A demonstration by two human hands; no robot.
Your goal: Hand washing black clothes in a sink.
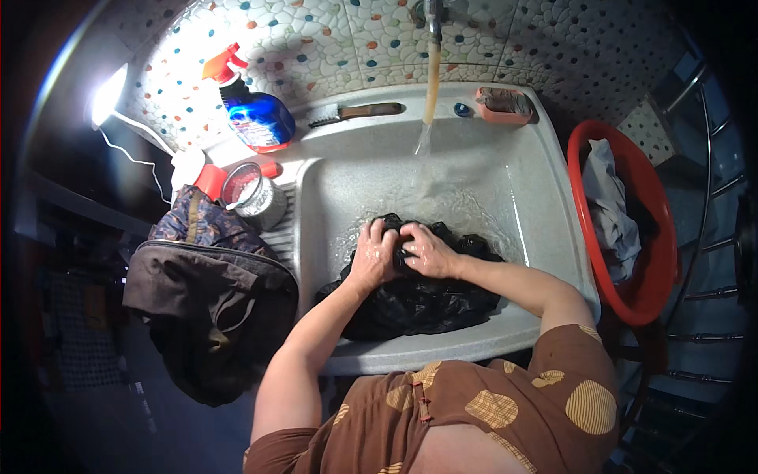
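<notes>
A wet black cloth garment (414,308) lies bunched in the grey sink (367,160), reaching up to the front rim. My left hand (374,255) grips its upper part, with the fingers curled into the folds. Close beside it, my right hand (427,252) clutches the same fabric, fingers bent and wet. Water runs from the tap (434,29) through a yellowish hose (433,83) into the basin behind my hands. Shallow water ripples around the cloth. My fingertips are partly hidden in the folds.
A brush (355,112), a soap dish (503,106) and a blue spray bottle (254,118) stand along the back rim. An open jar (260,204) sits on the ribbed drainboard, with a dark bag (207,290) in front. At right, a red basin (660,249) holds grey cloth (610,213).
</notes>
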